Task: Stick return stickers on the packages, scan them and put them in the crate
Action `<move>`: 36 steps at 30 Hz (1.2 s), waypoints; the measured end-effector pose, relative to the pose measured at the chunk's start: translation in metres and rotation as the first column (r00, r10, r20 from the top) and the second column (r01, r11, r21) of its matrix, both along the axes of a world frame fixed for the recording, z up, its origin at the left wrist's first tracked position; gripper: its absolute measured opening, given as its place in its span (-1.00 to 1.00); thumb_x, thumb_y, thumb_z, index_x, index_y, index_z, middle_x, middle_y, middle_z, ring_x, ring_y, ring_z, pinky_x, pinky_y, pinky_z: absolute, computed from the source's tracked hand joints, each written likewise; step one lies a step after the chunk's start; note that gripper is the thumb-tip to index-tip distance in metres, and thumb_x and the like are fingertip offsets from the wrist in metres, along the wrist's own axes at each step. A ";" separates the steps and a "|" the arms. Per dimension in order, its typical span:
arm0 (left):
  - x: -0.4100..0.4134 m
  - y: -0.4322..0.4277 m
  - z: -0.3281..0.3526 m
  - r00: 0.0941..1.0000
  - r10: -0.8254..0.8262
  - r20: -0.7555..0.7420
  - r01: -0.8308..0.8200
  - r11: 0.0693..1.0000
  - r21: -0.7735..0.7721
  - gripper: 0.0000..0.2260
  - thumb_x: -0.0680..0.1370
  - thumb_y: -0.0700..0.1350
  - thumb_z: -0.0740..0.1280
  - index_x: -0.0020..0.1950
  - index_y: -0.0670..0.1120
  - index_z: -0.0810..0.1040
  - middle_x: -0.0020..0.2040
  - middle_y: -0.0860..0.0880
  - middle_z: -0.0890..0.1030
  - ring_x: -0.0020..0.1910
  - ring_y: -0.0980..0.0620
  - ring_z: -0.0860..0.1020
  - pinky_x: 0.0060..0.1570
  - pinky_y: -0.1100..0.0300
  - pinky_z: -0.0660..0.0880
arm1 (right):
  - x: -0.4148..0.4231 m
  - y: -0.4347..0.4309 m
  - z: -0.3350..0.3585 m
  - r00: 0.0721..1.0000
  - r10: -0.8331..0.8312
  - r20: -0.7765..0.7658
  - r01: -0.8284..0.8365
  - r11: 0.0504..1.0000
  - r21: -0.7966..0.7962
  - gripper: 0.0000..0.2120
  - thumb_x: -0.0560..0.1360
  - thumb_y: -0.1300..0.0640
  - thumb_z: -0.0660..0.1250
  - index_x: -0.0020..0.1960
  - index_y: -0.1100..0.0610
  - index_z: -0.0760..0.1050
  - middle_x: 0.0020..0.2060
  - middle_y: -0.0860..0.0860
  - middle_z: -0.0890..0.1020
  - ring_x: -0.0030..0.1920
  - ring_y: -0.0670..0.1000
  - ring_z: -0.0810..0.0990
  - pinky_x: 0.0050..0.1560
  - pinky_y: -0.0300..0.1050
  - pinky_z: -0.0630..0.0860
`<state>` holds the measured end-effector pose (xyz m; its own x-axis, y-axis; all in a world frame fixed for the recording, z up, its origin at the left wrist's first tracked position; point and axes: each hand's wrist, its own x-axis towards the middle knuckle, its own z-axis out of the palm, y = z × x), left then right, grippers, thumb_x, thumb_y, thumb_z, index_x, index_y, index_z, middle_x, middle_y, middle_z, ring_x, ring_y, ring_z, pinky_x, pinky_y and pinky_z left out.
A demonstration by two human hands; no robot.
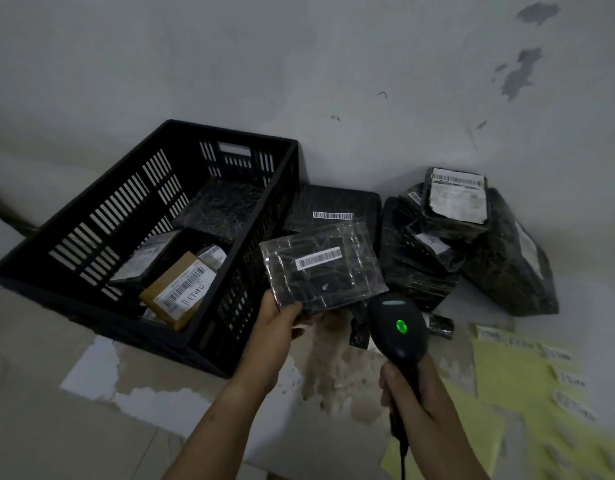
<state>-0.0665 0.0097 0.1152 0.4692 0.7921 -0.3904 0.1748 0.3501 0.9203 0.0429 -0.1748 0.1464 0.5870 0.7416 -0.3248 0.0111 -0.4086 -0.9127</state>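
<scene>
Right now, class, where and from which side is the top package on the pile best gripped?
Probably by its near edge, thumb on top, coming from the front and above. The top package lies label-up on the pile, with that edge free, the wall close behind and a bulky bag at its right.

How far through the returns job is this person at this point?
Done: several packages lie in the crate, one brown box marked RETURN. In hand: the left hand holds a clear-wrapped package while the right hand aims the scanner, its light green. Left: a pile of black packages outside the crate, plus yellow sticker sheets.
</scene>
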 end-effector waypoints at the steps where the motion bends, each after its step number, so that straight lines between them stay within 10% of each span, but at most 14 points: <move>1: -0.001 0.002 0.001 1.000 0.027 0.005 -0.027 1.000 -0.015 -0.77 0.71 -0.14 0.20 0.26 0.17 0.49 0.17 0.08 0.66 0.09 0.07 0.65 0.01 0.15 0.50 | 0.006 0.002 -0.014 0.999 0.045 -0.015 -0.046 0.997 -0.056 -0.83 0.61 -0.05 0.24 0.19 -0.17 0.36 -0.14 0.14 0.55 -0.28 0.00 0.52 -0.24 -0.23 0.39; 7: -0.004 0.003 -0.007 0.992 0.122 0.026 -0.118 0.986 -0.115 -0.78 0.73 -0.05 0.19 0.34 0.14 0.50 0.26 0.06 0.63 0.18 -0.01 0.64 -0.04 0.12 0.55 | 0.030 0.012 -0.119 0.934 0.357 0.029 -0.326 0.880 -0.347 -0.39 0.50 0.18 0.31 0.45 -0.05 0.12 0.01 0.03 0.52 -0.18 0.05 0.55 -0.25 -0.17 0.39; 13: -0.006 -0.011 -0.018 0.991 0.132 0.032 -0.124 0.973 -0.192 -0.74 0.72 -0.09 0.20 0.39 0.10 0.49 0.27 0.04 0.65 0.15 -0.06 0.68 -0.09 0.06 0.56 | 0.026 0.029 -0.174 0.861 0.488 0.148 -0.399 0.825 -0.400 -0.27 0.54 0.09 0.36 0.58 0.07 0.04 0.48 0.06 0.32 0.42 0.07 0.37 0.32 -0.17 0.32; 27: 0.005 -0.026 -0.028 0.993 0.087 -0.082 -0.097 0.986 -0.135 -0.76 0.71 -0.14 0.21 0.28 0.16 0.54 0.14 0.09 0.69 0.09 -0.04 0.68 -0.04 0.07 0.55 | 0.019 0.015 -0.215 0.809 0.500 0.309 -0.309 0.810 -0.499 0.01 0.39 -0.09 0.51 0.61 0.00 -0.07 0.49 0.01 0.26 0.42 0.08 0.34 0.32 -0.06 0.41; 36: 0.033 -0.068 -0.035 0.991 0.069 -0.112 -0.088 0.981 -0.173 -0.84 0.71 -0.15 0.21 0.16 0.04 0.56 0.11 -0.07 0.70 0.08 -0.11 0.66 -0.06 0.08 0.52 | 0.047 -0.057 -0.194 0.815 0.438 0.380 -0.261 0.862 -0.434 -0.18 0.49 -0.23 0.33 0.60 -0.04 0.02 0.48 -0.01 0.29 0.41 0.06 0.36 0.29 -0.13 0.38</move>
